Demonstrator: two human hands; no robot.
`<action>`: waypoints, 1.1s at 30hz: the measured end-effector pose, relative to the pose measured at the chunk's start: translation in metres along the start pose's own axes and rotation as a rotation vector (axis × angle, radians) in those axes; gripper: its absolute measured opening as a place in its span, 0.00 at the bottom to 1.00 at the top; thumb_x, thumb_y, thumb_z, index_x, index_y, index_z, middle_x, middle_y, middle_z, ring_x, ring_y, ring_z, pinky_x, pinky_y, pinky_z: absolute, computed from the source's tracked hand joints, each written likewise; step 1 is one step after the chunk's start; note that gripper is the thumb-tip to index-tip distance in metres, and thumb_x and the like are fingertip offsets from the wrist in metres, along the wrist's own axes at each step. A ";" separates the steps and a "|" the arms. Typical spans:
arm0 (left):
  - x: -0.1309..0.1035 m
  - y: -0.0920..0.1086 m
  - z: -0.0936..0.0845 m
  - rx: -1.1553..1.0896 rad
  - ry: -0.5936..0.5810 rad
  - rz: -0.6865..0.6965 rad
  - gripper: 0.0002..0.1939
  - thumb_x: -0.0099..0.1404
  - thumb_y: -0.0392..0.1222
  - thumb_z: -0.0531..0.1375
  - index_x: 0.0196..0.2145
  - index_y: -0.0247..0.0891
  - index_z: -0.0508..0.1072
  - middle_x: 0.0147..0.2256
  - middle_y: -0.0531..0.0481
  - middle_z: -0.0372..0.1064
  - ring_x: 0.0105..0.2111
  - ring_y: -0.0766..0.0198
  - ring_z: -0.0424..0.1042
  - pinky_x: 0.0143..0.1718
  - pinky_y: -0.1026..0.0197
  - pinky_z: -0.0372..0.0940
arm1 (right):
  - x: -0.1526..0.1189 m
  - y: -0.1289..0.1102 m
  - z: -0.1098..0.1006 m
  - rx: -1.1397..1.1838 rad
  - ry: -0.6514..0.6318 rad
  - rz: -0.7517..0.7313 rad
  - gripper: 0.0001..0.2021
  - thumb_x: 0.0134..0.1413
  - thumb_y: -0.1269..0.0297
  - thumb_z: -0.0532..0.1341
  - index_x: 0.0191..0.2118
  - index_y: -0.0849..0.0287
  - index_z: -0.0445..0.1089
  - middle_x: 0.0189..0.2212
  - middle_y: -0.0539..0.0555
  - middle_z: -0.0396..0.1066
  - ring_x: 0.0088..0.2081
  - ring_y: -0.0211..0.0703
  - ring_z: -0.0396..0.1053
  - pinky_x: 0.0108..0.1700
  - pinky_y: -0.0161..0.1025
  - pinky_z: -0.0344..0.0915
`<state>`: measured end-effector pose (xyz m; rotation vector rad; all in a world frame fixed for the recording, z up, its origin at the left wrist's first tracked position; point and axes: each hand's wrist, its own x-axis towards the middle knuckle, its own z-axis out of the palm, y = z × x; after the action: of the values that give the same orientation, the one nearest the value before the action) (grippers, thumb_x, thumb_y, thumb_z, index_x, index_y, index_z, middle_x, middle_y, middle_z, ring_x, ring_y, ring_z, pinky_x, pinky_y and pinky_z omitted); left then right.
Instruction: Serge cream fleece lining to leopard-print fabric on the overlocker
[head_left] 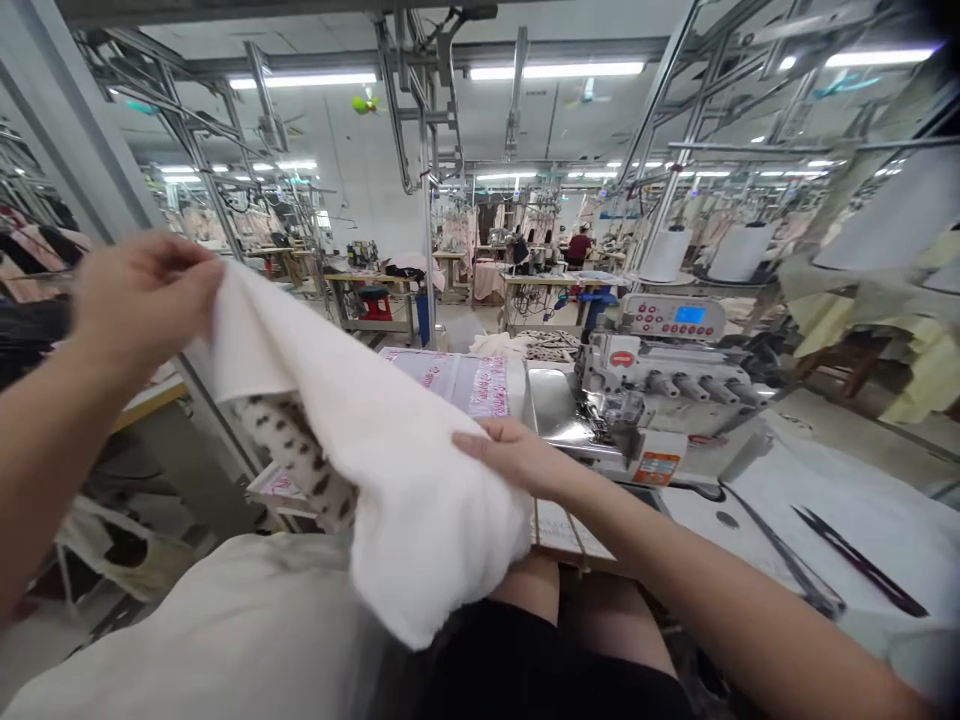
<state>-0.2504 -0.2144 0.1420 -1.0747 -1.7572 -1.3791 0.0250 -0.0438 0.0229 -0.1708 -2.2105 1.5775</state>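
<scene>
A white piece of fabric (405, 470) with a dark-spotted part (307, 455) on its underside hangs between my hands, over my lap. My left hand (146, 305), raised at the left, pinches one corner of it. Lower down and nearer the middle, my right hand (517, 455) grips the fabric's edge, thumb on top. The lower end of the cloth droops loosely. Just beyond my right hand stands an overlock sewing machine (652, 375) with a lit blue display and a shiny metal plate (559, 410).
Thread snips (862, 560) lie on the white table surface at the right. White thread cones (742, 252) stand behind the machine. A pale cloth heap (217, 630) is at the lower left, beside a metal post (82, 120). Farther off, a person (579, 247) is among sewing tables.
</scene>
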 end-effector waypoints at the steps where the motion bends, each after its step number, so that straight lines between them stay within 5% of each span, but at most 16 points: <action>1: 0.011 0.002 0.014 0.046 0.014 0.005 0.24 0.58 0.56 0.54 0.41 0.33 0.69 0.33 0.51 0.65 0.35 0.61 0.67 0.41 0.54 0.64 | 0.006 -0.007 -0.003 0.148 0.042 0.050 0.13 0.53 0.56 0.58 0.33 0.63 0.70 0.26 0.52 0.72 0.24 0.36 0.68 0.26 0.31 0.64; 3: 0.016 0.009 0.042 0.055 0.008 0.032 0.25 0.57 0.55 0.55 0.41 0.29 0.69 0.36 0.48 0.66 0.37 0.61 0.66 0.43 0.54 0.62 | 0.020 -0.012 -0.011 0.376 0.210 0.151 0.11 0.50 0.59 0.61 0.33 0.64 0.70 0.25 0.52 0.73 0.23 0.37 0.68 0.27 0.33 0.65; 5: -0.004 0.019 0.067 -0.003 -0.051 0.087 0.26 0.57 0.55 0.55 0.42 0.28 0.67 0.38 0.48 0.66 0.39 0.63 0.64 0.43 0.54 0.60 | 0.034 -0.006 -0.021 0.523 0.385 0.234 0.09 0.51 0.62 0.61 0.33 0.64 0.69 0.22 0.52 0.72 0.22 0.38 0.68 0.28 0.34 0.66; 10: -0.121 0.017 0.100 -0.209 -0.417 0.159 0.19 0.59 0.55 0.52 0.33 0.35 0.69 0.29 0.52 0.68 0.28 0.66 0.67 0.32 0.62 0.63 | 0.041 0.027 -0.037 0.639 0.548 0.291 0.10 0.59 0.68 0.50 0.32 0.65 0.67 0.18 0.52 0.70 0.22 0.39 0.69 0.31 0.37 0.67; 14: -0.186 -0.011 0.118 -0.462 -0.683 -0.168 0.24 0.55 0.58 0.55 0.41 0.35 0.68 0.39 0.44 0.70 0.39 0.57 0.70 0.40 0.58 0.65 | 0.030 0.037 -0.026 0.702 0.508 0.206 0.07 0.55 0.67 0.53 0.32 0.63 0.66 0.23 0.53 0.72 0.29 0.40 0.71 0.37 0.37 0.67; 19: -0.205 -0.016 0.125 -0.730 -0.727 -0.299 0.34 0.49 0.56 0.61 0.50 0.34 0.63 0.51 0.38 0.62 0.50 0.50 0.63 0.51 0.52 0.60 | 0.016 0.048 -0.003 0.602 0.154 0.054 0.18 0.41 0.63 0.62 0.42 0.60 0.67 0.37 0.54 0.73 0.37 0.46 0.70 0.42 0.42 0.66; 23: -0.216 0.007 0.122 -0.715 -0.659 -0.272 0.26 0.51 0.52 0.60 0.44 0.33 0.68 0.46 0.40 0.67 0.48 0.51 0.64 0.52 0.52 0.58 | 0.005 0.058 0.014 0.215 0.045 -0.066 0.27 0.43 0.59 0.64 0.52 0.57 0.61 0.49 0.55 0.66 0.46 0.50 0.66 0.48 0.45 0.62; 27: -0.218 0.012 0.103 -0.718 -0.793 -0.226 0.13 0.54 0.47 0.58 0.32 0.35 0.71 0.34 0.46 0.71 0.38 0.56 0.68 0.44 0.56 0.62 | -0.005 0.048 0.019 -0.057 0.104 -0.179 0.29 0.50 0.56 0.61 0.57 0.56 0.55 0.53 0.55 0.62 0.53 0.50 0.59 0.54 0.46 0.58; 29: -0.208 -0.002 0.081 -0.739 -0.837 -0.292 0.11 0.55 0.47 0.58 0.27 0.35 0.70 0.26 0.50 0.69 0.29 0.62 0.67 0.35 0.62 0.64 | -0.009 0.033 0.007 -0.109 0.071 -0.107 0.28 0.48 0.54 0.62 0.55 0.57 0.59 0.49 0.55 0.66 0.49 0.49 0.64 0.49 0.46 0.62; 33: -0.177 -0.052 0.009 -0.762 -0.726 -0.669 0.17 0.48 0.53 0.61 0.28 0.36 0.66 0.19 0.54 0.65 0.17 0.68 0.62 0.18 0.69 0.55 | -0.013 -0.005 -0.048 -0.162 0.099 0.016 0.23 0.42 0.54 0.65 0.46 0.56 0.67 0.40 0.53 0.71 0.35 0.43 0.70 0.37 0.40 0.66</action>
<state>-0.2169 -0.2483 -0.0368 -1.6068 -2.2911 -2.4189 0.0566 -0.0083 0.0369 -0.3079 -2.2634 1.3668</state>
